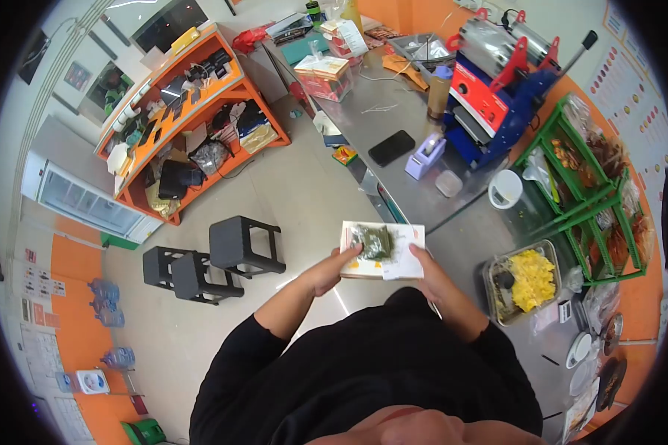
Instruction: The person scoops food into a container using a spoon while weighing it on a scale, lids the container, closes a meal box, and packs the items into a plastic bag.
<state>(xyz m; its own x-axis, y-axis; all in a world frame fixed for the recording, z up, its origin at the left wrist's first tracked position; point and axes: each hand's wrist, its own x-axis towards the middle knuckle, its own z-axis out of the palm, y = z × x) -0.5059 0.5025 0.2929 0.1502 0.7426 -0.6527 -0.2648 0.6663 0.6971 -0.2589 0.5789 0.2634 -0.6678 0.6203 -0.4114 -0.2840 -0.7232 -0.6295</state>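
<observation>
A flat white box (404,263) is held level in front of my body, beside the metal counter's edge. My left hand (329,271) grips its left side, with the thumb reaching over the top. On the right side, my right hand (432,271) holds the box with its thumb on the upper face. A small clear packet with dark green contents (377,245) lies on the box, close to my left thumb. The fingers under the box are hidden.
The metal counter (356,122) bears a black phone (391,148), a purple tape dispenser (425,156), a blue and red machine (479,93), a white scale (505,189) and a tray of yellow food (531,280). Black stools (237,241) stand on the floor at left.
</observation>
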